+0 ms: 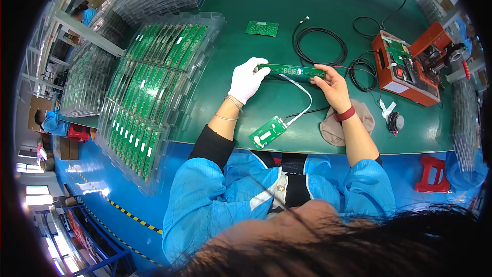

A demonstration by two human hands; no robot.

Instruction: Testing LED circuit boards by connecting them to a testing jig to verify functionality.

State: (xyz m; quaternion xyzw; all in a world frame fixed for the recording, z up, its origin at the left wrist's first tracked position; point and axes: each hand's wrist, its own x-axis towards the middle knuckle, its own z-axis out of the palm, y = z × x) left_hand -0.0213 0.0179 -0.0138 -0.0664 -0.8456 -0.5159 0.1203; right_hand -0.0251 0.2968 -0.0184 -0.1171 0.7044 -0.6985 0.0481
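Observation:
I hold a long narrow green circuit board [293, 71] flat above the green table [266, 0]. My left hand [247, 78], in a white glove, grips the board's left end. My right hand [332, 83], bare with a red wristband, grips its right end. A white flat ribbon cable [303, 103] runs from the long board down to a small green board [267, 132] lying near the table's front edge.
Clear trays of green boards [148, 87] are stacked at my left. Another small green board [262, 28] lies farther back. Black coiled cables [320, 45] and an orange test fixture [405, 66] sit at right. A beige cloth [333, 125] lies under my right wrist, a red stool [431, 173] below.

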